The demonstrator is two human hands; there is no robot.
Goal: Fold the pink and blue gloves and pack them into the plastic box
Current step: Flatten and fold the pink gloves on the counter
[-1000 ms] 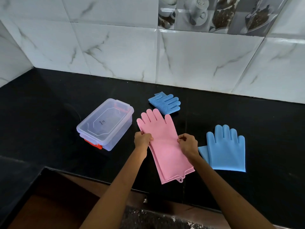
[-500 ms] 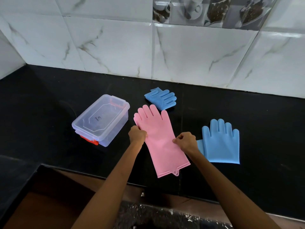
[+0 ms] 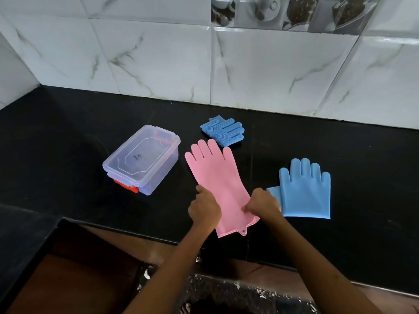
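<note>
Both hands slid down — gripping pink gloves near cuff.

Our hands: left hand and right hand grip the pink gloves at the cuff.
Beside us: plastic box left, blue glove right.

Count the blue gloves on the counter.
2. One blue glove lies folded near the wall, behind the pink gloves; the other blue glove lies flat beside the right hand. None seems hidden.
</note>
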